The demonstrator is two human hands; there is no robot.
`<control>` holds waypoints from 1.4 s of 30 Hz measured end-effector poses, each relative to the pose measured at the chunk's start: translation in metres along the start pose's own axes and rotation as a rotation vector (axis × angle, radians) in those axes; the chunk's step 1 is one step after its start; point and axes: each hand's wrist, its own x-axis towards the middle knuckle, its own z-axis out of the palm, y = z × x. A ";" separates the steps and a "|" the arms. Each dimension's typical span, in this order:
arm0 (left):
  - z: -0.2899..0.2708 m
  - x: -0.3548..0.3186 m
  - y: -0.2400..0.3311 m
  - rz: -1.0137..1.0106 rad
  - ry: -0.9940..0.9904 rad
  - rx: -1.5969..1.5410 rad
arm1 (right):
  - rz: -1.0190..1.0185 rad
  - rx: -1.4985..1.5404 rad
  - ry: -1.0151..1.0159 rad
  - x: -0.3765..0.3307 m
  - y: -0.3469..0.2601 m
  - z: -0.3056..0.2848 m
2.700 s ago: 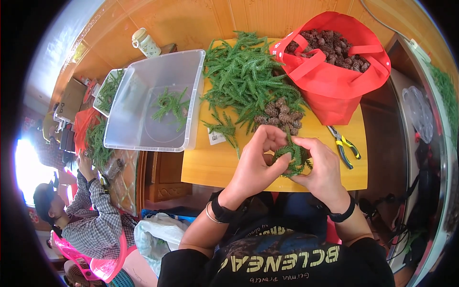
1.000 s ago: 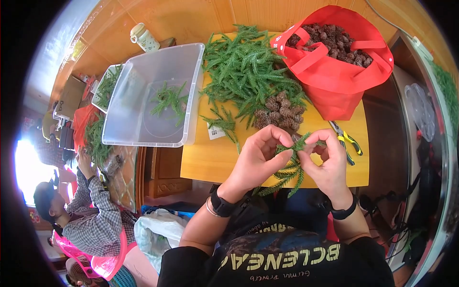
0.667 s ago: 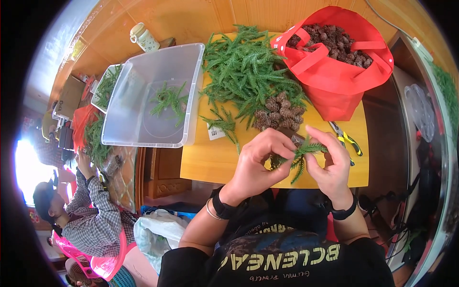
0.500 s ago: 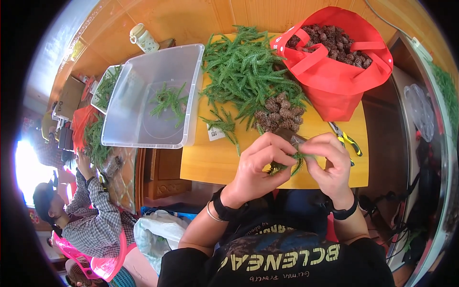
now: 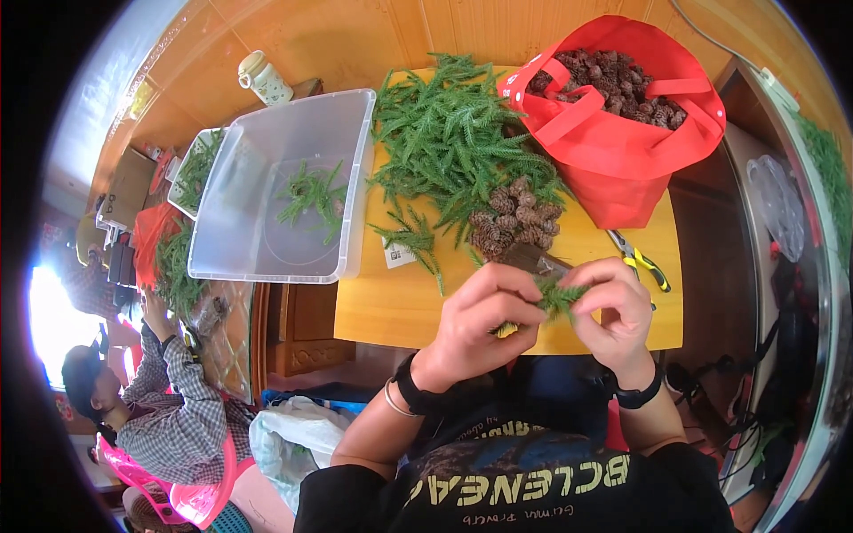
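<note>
My left hand (image 5: 480, 324) and my right hand (image 5: 613, 315) meet over the near edge of the yellow table (image 5: 382, 302). Together they pinch a small green fir sprig (image 5: 558, 298) with a brown pine cone (image 5: 531, 260) at its top. Just beyond the hands lies a little heap of pine cones (image 5: 511, 218) beside a big pile of green fir sprigs (image 5: 449, 142). A clear plastic bin (image 5: 284, 191) with a few sprigs inside sits at the table's left end.
A red bag (image 5: 613, 115) full of pine cones stands at the far right. Yellow-handled pliers (image 5: 638, 258) lie by my right hand. A white bottle (image 5: 262, 78) stands behind the bin. Another person in a checked shirt (image 5: 169, 417) sits at lower left with greenery.
Both hands have lifted slightly off the table edge and kept turning the sprig; the sprig, spread wide a second ago, is now bunched tightly between my fingers.
</note>
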 end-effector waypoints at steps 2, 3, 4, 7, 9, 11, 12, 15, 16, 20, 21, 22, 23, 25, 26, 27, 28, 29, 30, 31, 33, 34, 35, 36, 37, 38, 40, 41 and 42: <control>0.002 -0.003 -0.003 -0.141 0.015 -0.176 | 0.090 -0.087 0.028 0.000 -0.004 0.000; 0.003 -0.004 -0.005 -0.279 0.028 -0.352 | 0.090 -0.087 0.029 -0.001 -0.004 0.001; 0.004 -0.005 -0.007 -0.323 0.032 -0.489 | 0.177 -0.021 0.054 -0.001 -0.003 0.003; 0.002 -0.003 -0.001 -0.723 0.088 -0.726 | 0.353 0.090 0.057 -0.001 -0.005 0.003; 0.001 -0.004 -0.002 -0.744 0.064 -0.716 | 0.443 0.133 0.034 -0.001 -0.005 0.003; 0.002 -0.003 -0.003 -0.767 0.040 -0.707 | 0.458 0.140 0.048 -0.001 -0.003 0.004; 0.002 -0.003 -0.003 -0.770 0.046 -0.723 | 0.459 0.141 0.047 0.000 -0.003 0.005; 0.001 -0.003 -0.004 -0.782 0.036 -0.741 | 0.486 0.170 0.054 0.002 -0.006 0.006; 0.001 -0.004 -0.004 -0.788 0.019 -0.743 | 0.494 0.176 0.047 0.002 -0.006 0.006; 0.001 -0.003 -0.005 -0.793 0.011 -0.742 | 0.488 0.175 0.038 0.002 -0.002 0.007; 0.000 -0.002 -0.004 -0.793 0.006 -0.750 | 0.489 0.176 0.037 0.002 -0.002 0.008; 0.000 -0.001 -0.004 -0.793 0.001 -0.758 | 0.496 0.194 0.056 0.002 -0.001 0.008; 0.000 -0.001 -0.005 -0.794 0.002 -0.758 | 0.504 0.211 0.074 0.002 0.000 0.009; -0.001 -0.002 -0.006 -0.784 -0.034 -0.788 | 0.519 0.209 0.061 0.003 0.000 0.011; -0.001 -0.002 -0.006 -0.785 -0.031 -0.787 | 0.533 0.205 0.051 0.003 0.000 0.012; -0.001 -0.003 -0.008 -0.763 -0.057 -0.757 | 0.535 0.204 0.049 0.004 0.000 0.013; -0.001 -0.003 -0.009 -0.740 -0.083 -0.726 | 0.545 0.197 0.048 0.004 0.001 0.014; -0.003 -0.002 -0.008 -0.742 -0.081 -0.727 | 0.555 0.190 0.047 0.005 0.001 0.015; -0.007 0.002 -0.004 -0.840 -0.142 -0.739 | 0.557 0.190 0.045 0.005 0.003 0.015; -0.010 0.004 -0.003 -0.938 -0.203 -0.750 | 0.523 0.143 -0.010 0.006 0.005 0.014; -0.010 -0.001 -0.007 -0.980 -0.226 -0.755 | 0.489 0.097 -0.066 0.008 0.007 0.015; -0.010 -0.004 -0.010 -1.019 -0.252 -0.760 | 0.480 0.091 -0.066 0.011 0.005 0.016; -0.011 -0.006 -0.011 -1.021 -0.251 -0.759 | 0.471 0.084 -0.066 0.013 0.006 0.016; -0.011 -0.008 -0.012 -1.027 -0.220 -0.750 | 0.472 0.083 -0.066 0.014 0.010 0.015; -0.012 -0.009 -0.013 -1.032 -0.189 -0.741 | 0.483 0.022 -0.014 0.015 0.019 0.011; -0.014 -0.011 -0.014 -1.032 -0.189 -0.741 | 0.492 -0.040 0.038 0.016 0.028 0.007; -0.016 -0.014 -0.018 -1.061 -0.025 -0.738 | 0.475 -0.191 0.054 0.020 0.046 -0.004; -0.016 -0.018 -0.018 -1.099 0.096 -0.759 | 0.475 -0.328 -0.057 0.020 0.057 -0.010; -0.016 -0.023 -0.022 -1.098 0.094 -0.760 | 0.472 -0.465 -0.166 0.018 0.067 -0.014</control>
